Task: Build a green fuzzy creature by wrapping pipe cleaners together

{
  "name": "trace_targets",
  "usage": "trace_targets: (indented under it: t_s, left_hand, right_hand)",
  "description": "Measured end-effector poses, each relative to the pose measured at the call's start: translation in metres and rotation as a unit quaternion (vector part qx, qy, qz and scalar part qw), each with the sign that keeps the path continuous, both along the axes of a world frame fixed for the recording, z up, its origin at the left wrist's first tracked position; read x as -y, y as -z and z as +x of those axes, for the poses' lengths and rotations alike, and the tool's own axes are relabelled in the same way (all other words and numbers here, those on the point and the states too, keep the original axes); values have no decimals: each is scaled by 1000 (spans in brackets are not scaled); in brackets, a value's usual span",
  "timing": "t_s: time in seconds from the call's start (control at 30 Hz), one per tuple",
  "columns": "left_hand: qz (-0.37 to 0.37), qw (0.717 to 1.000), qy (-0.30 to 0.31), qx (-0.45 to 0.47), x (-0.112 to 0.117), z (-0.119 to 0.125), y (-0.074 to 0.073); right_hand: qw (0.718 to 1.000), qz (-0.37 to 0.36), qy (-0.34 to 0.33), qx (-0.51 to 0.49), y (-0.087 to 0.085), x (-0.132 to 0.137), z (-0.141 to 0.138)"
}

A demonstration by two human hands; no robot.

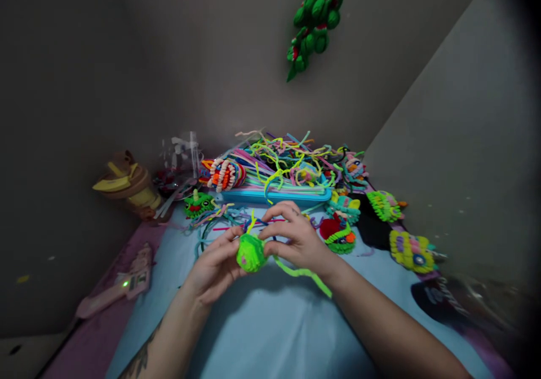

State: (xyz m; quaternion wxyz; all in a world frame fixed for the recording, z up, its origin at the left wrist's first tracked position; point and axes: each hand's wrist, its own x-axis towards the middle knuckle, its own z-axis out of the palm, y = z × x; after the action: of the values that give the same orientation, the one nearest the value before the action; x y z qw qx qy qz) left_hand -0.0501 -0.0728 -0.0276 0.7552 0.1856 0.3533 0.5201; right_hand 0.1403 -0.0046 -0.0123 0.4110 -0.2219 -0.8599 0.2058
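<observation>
Between my hands is a small rounded bright green pipe-cleaner figure (pixel 251 253) with a pink spot on its front. My left hand (pixel 220 266) grips it from the left with thumb and fingers. At its upper right side, the bent fingers of my right hand (pixel 289 235) are closed on it. A loose light-green pipe cleaner (pixel 306 273) trails from beneath my right fingers toward my right wrist. Yellow and dark blue pipe-cleaner ends show just above the figure. The exact contact of my right fingertips is partly hidden.
A blue tray (pixel 276 197) heaped with pipe cleaners stands behind on the blue cloth (pixel 270 322). Finished pipe-cleaner creatures, including a green one (pixel 198 204) and a yellow one (pixel 412 252), flank it. A pink glue gun (pixel 122 286) lies left. A green decoration (pixel 315 26) hangs above.
</observation>
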Motion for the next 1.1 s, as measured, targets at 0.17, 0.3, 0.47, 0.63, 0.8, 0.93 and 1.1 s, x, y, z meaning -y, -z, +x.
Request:
trace_targets:
  t_s: [0.17,0.3,0.47,0.63,0.8,0.93,1.1]
  left_hand:
    - [3,1000,29,-9,0,0,2]
    - [8,999,39,-7,1,0,2]
    - [17,999,28,-10,1,-1,2]
    - [13,999,29,-9,0,-1,3]
    - [15,1000,26,-5,1,0,3]
    - [16,1000,19,-3,1,1,2]
    - [9,997,-60,36,-4,-3,0]
  right_hand:
    - [993,59,-56,84,-5,-1,6]
    - [994,36,-71,70,-6,-1,5]
    - [997,20,-59,39,-5,0,1]
    - [996,22,-74,50,-9,2,2]
    - [994,-27,-81,63,-10,5,0]
    - [995,-60,-64,39,-8,6,-2]
    - [991,-118,26,-59,-2,-4,4]
